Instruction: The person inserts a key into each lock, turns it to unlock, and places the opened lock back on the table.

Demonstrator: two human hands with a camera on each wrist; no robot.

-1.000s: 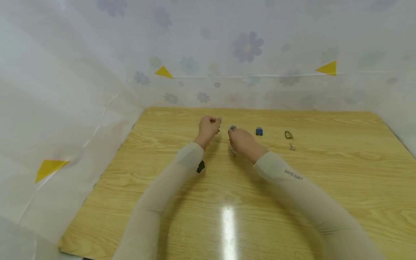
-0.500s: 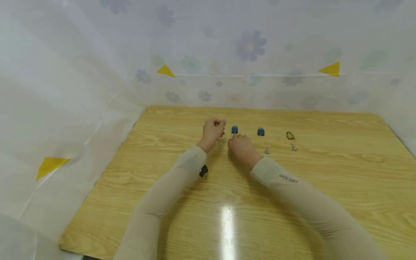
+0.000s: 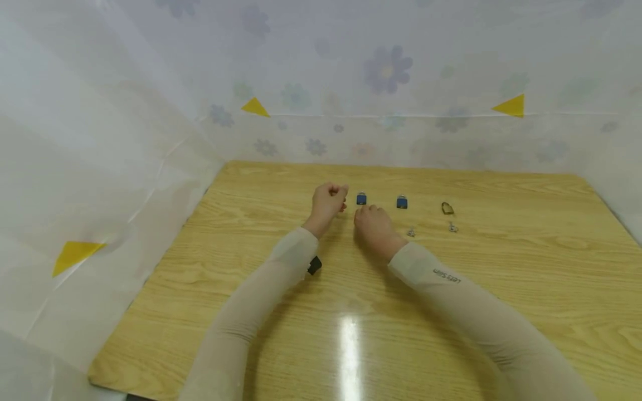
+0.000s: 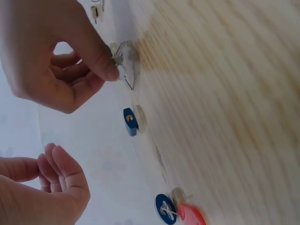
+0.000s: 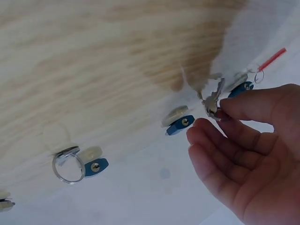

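A pale wooden table point(image 3: 451, 312) with a bright glare strip on it fills the scene, walled on the far and left sides by white flowered sheeting point(image 3: 386, 72) with small yellow triangles stuck to it.

A row of small locks stands near the far edge of the table. The left blue padlock point(image 3: 361, 199) serves as the landmark; a second blue padlock point(image 3: 402, 202) stands to its right, and a darker brass-coloured lock point(image 3: 447, 209) stands further right again. Small keys point(image 3: 411, 232) lie on the wood just nearer than those two right-hand locks.

The right hand point(image 3: 373, 225) rests just in front of the left blue padlock; its thumb and forefinger pinch a small bunch of keys point(image 5: 213, 101) against the table, the other fingers loosely bent. The left hand point(image 3: 328, 201) hovers just left of that padlock, fingers curled inward; the wrist view shows nothing between them.
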